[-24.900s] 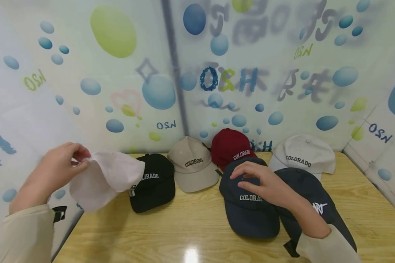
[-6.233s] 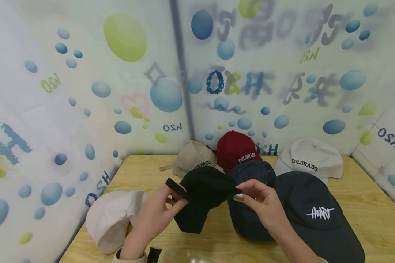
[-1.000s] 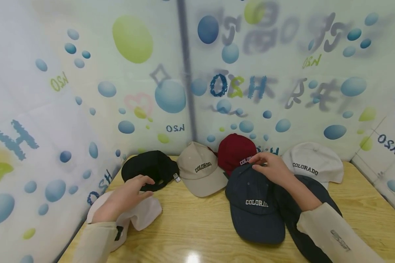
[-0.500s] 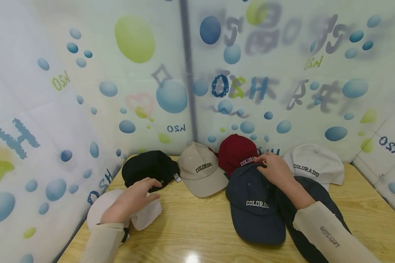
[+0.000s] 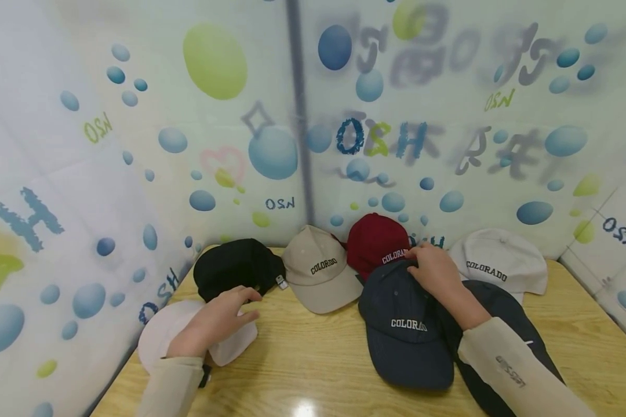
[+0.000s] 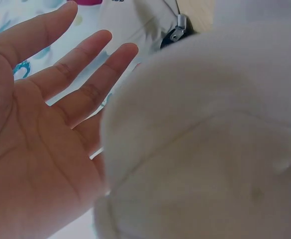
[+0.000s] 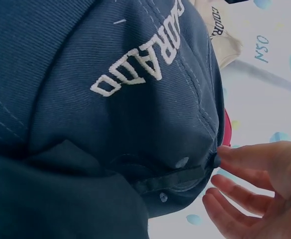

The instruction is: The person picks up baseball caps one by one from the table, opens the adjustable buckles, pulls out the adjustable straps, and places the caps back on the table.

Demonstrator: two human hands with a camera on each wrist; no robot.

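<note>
My right hand point(image 5: 440, 278) pinches the top of a navy cap point(image 5: 407, 353) lettered COLORADO. In the right wrist view, my thumb and forefinger meet at the button of the navy cap point(image 7: 150, 114), beside its back strap. My left hand point(image 5: 216, 324) hovers over a pale pinkish cap point(image 5: 159, 333) at the left, partly covering it. In the left wrist view the left hand point(image 6: 46, 124) has spread, relaxed fingers, and the pale cap point(image 6: 200, 134) fills the right side; nothing is held there. A black cap point(image 5: 232, 266) lies just beyond the left fingertips, its lettering hidden.
On the wooden table point(image 5: 302, 359), a beige cap point(image 5: 320, 272) and a red cap point(image 5: 375, 243) stand against the patterned curtain point(image 5: 313, 116). A white cap point(image 5: 501, 260) lies back right. Another dark cap point(image 5: 503, 301) sits partly under my right forearm.
The pale cap was laid down at left; the black cap was handled by both hands, then set back turned around. Lately my right fingers closed on the navy cap's top; my left hand drifted right.
</note>
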